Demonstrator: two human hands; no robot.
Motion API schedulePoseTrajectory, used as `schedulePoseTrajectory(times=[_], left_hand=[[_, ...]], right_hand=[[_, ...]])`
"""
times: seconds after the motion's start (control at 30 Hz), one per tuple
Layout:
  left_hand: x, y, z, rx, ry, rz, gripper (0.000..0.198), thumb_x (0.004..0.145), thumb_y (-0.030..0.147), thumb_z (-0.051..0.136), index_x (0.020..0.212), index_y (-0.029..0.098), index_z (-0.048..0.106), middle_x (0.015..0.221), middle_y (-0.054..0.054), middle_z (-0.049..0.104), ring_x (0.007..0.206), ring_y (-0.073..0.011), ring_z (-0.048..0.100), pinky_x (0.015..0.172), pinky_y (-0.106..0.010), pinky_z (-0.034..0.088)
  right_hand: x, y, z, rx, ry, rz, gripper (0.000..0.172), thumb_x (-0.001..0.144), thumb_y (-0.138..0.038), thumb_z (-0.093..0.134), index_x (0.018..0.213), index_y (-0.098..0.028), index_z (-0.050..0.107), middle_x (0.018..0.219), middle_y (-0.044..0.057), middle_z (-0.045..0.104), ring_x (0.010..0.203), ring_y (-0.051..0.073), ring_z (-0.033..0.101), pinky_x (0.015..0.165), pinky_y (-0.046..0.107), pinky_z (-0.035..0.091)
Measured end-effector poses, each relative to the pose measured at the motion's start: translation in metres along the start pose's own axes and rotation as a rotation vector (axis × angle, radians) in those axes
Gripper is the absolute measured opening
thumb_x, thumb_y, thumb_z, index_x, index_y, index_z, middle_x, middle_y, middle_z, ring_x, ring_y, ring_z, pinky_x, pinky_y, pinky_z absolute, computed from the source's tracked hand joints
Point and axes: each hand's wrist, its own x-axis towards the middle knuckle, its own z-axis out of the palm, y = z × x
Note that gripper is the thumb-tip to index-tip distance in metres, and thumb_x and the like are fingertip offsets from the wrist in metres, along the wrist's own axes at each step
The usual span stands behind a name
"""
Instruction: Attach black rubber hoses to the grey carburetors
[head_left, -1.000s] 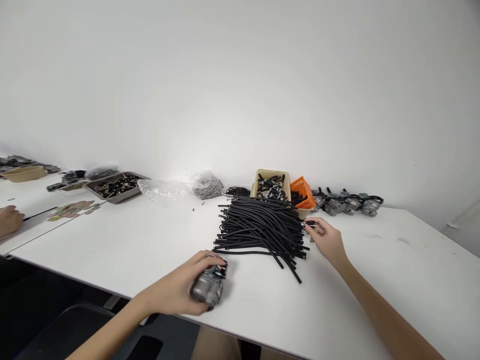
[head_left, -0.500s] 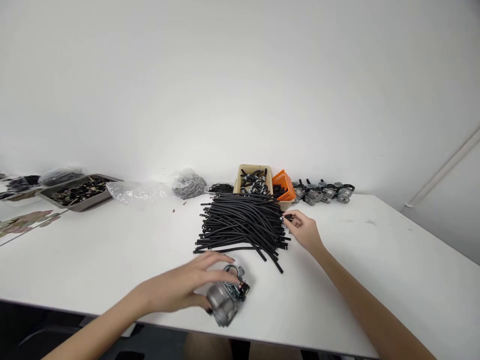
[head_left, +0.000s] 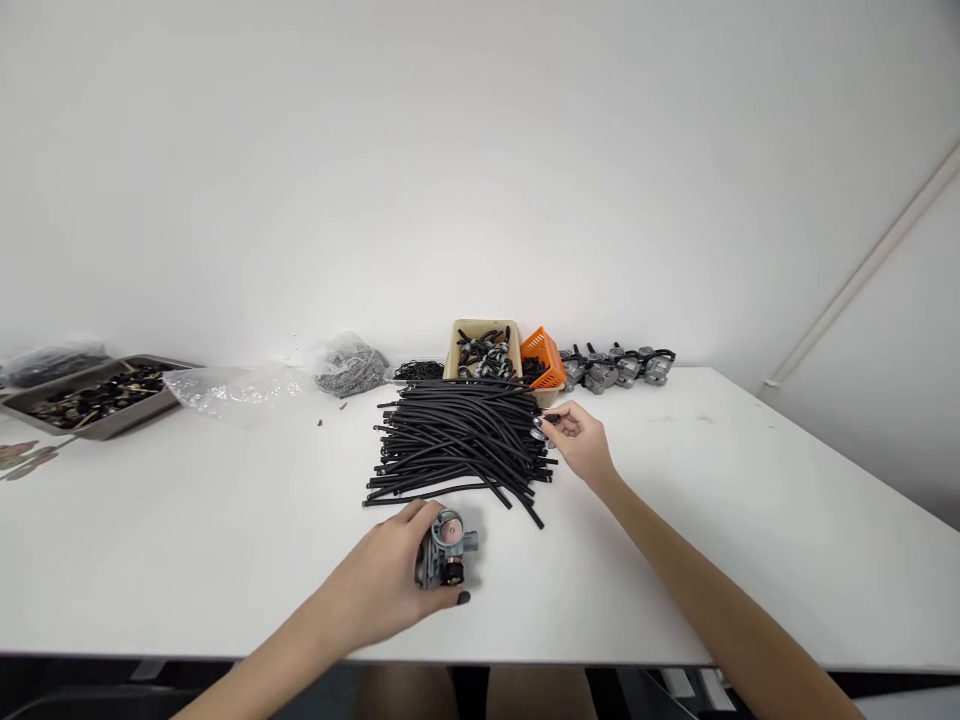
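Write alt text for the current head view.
The left hand grips a grey metal part; the right hand holds a small black piece beside a pile of black tubes. Behind it are a cream bin and orange basket.

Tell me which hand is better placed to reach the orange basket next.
Probably the right hand: it is nearer the orange basket, though pinching a small dark part; the left hand grips a metal part.

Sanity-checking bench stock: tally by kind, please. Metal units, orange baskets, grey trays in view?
Metal units: 5 (1 in left hand, 4 in row at back right)
Orange basket: 1
Grey tray: 1
Total: 7
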Motion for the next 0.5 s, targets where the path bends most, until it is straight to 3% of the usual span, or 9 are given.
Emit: schedulePoseTrajectory(times=[0.13,0.3,0.4,0.5], left_hand=[[0.029,-0.002,0.002,-0.377,0.029,0.120,0.050,0.071,0.049,0.075,0.104,0.020,0.052,0.101,-0.006,0.056,0.093,-0.0248,0.053,0.080,-0.030,0.041],[0.068,0.011,0.024,-0.772,0.003,0.302,0.058,0.073,0.055,0.074,0.108,0.018,0.048,0.101,-0.006,0.054,0.095,-0.0215,0.051,0.082,-0.026,0.041],[0.080,0.010,0.041,-0.881,0.021,0.311,0.063,0.072,0.060,0.072,0.112,0.019,0.046,0.103,-0.007,0.055,0.097,-0.0218,0.052,0.084,-0.027,0.042],[0.082,0.001,0.052,-0.934,0.053,0.227,0.060,0.074,0.063,0.068,0.111,0.020,0.048,0.100,-0.007,0.057,0.093,-0.0223,0.053,0.082,-0.027,0.044]], right_hand=[[-0.006,-0.011,0.012,0.186,-0.038,0.054,0.038,0.070,-0.050,0.072,0.079,-0.017,0.054,0.060,0.000,0.056,0.049,0.011,0.052,0.048,0.025,0.045],[-0.015,-0.023,0.023,0.355,-0.103,0.083,0.039,0.071,-0.049,0.072,0.078,-0.019,0.050,0.065,0.002,0.064,0.054,0.014,0.060,0.048,0.024,0.048],[-0.016,-0.023,0.023,0.385,-0.122,0.031,0.033,0.075,-0.043,0.072,0.079,-0.018,0.051,0.080,0.006,0.070,0.064,0.014,0.064,0.056,0.025,0.052],[-0.017,-0.019,0.021,0.390,-0.148,0.017,0.025,0.082,-0.039,0.067,0.083,-0.018,0.052,0.086,0.007,0.071,0.062,0.013,0.064,0.057,0.027,0.054]])
